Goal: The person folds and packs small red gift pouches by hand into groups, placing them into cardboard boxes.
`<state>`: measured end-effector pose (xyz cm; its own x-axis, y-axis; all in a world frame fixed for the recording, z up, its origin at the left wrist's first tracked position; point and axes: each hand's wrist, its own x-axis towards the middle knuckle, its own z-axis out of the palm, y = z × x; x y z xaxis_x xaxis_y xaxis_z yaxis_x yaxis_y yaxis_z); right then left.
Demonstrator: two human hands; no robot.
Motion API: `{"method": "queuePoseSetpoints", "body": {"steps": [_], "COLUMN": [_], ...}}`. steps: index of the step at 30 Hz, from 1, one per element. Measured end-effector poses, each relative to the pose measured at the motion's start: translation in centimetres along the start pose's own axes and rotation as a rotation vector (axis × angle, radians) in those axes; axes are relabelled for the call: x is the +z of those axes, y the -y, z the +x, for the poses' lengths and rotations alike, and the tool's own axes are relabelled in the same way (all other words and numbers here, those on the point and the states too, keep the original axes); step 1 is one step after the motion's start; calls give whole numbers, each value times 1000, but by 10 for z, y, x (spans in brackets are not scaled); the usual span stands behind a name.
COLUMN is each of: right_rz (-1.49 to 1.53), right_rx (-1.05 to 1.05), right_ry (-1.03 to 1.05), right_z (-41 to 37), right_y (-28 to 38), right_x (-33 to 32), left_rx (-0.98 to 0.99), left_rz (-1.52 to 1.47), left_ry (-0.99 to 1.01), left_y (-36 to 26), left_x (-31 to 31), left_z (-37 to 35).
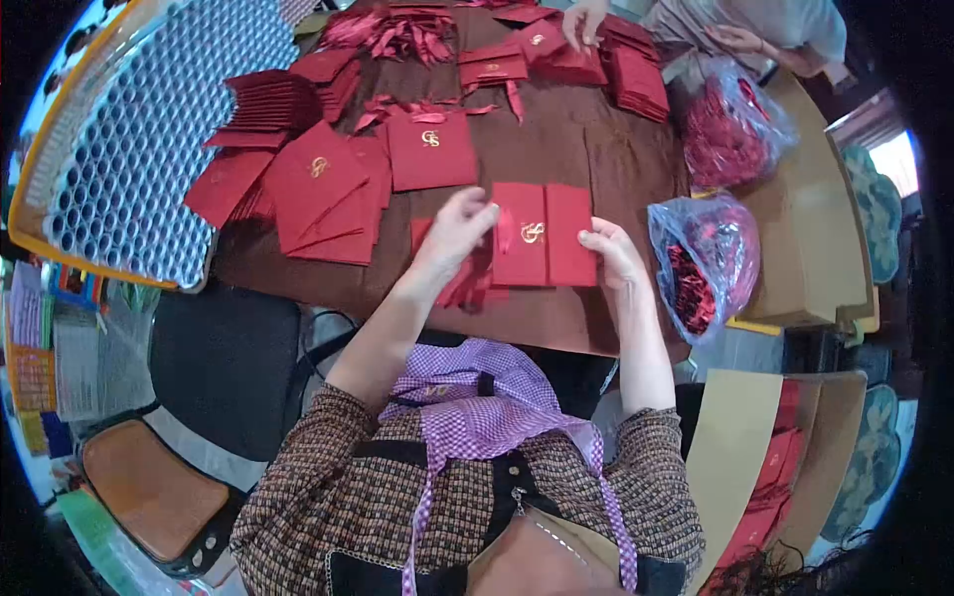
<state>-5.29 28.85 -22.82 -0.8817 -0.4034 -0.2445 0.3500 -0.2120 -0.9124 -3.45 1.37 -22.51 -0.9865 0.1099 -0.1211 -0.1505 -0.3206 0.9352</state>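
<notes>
A red folder (570, 233) with a gold monogram lies in front of me on the brown cloth. My right hand (614, 250) pinches its right edge between thumb and fingers. At its left edge, over a red ribbon, is my left hand (459, 230); its fingers are curled and slightly blurred, and what they hold is unclear. Below that hand lie loose red ribbons (475, 283). Just beyond the folder sits another red monogrammed card (430, 154) with a ribbon on top. Fanned red cards (316, 189) rest to the left.
Stacked red folders (273, 102) and a ribbon heap (402, 35) occupy the far left. A co-worker's hand (584, 22) is over folders at the far side. Plastic bags (730, 129) of red material stand right, beside a cardboard box (810, 219). A honeycomb-patterned rack (149, 139) stands left.
</notes>
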Motion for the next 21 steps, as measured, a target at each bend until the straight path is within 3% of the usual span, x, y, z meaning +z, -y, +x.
{"method": "queuePoseSetpoints", "body": {"steps": [2,4,5,6,7,8,10,13,15,18,21], "right_rz": [173,422,508,578,555,620,610,611,455,334,96], "right_rx": [46,33,-52,-7,-154,-62,-110,-155,-181,125,388], "right_ry": [-70,-215,-152,-167,-194,-242,-278,-185,-376,-289,-149], "right_z": [13,42,55,77,80,80,119,172,167,172,160], "right_y": [13,23,31,36,55,77,73,28,-2,-51,-45], "right_x": [-4,-7,-4,-13,27,61,83,114,151,150,130], "left_rx": [144,135,168,168,142,116,117,103,44,77,67], "left_rz": [151,113,114,114,102,89,115,76,-23,-5,95], "left_ry": [-260,-416,-471,-470,-479,-488,-510,-481,-517,-492,-513], "left_y": [14,6,10,8,5,2,-12,-14,-10,-2,3], "left_x": [-35,-54,-66,-71,-73,-75,-69,-68,-68,-69,-69], "left_z": [8,10,16,19,21,22,25,33,40,43,50]}}
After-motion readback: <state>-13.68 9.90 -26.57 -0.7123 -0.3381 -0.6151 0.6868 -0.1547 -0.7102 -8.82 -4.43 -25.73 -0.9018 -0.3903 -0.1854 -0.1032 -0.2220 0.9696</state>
